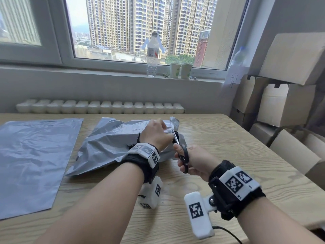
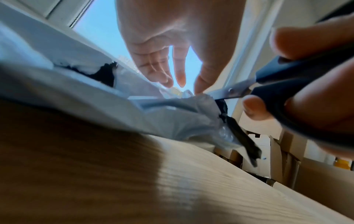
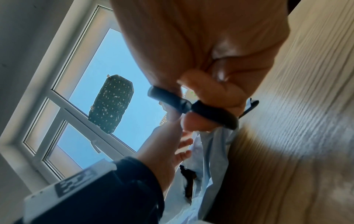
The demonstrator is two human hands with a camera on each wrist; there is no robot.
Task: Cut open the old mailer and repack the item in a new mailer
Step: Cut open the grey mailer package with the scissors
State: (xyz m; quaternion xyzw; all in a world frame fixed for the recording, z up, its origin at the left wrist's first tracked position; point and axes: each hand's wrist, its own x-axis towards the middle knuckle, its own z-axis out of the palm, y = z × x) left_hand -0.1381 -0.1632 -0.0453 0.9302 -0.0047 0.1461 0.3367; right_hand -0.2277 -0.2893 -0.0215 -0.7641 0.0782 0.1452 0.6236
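Table (image 1: 219,138) of pale wood, old mailer (image 1: 109,143) atop, window (image 1: 114,23) beyond, boxes (image 1: 290,95) right.

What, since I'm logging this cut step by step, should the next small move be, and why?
Probably close the scissors and push them further along the old mailer's right edge. The right hand grips them with the blades already at that edge, the left hand steadies the mailer alongside, and some of the edge seems to continue beyond the blade tips.
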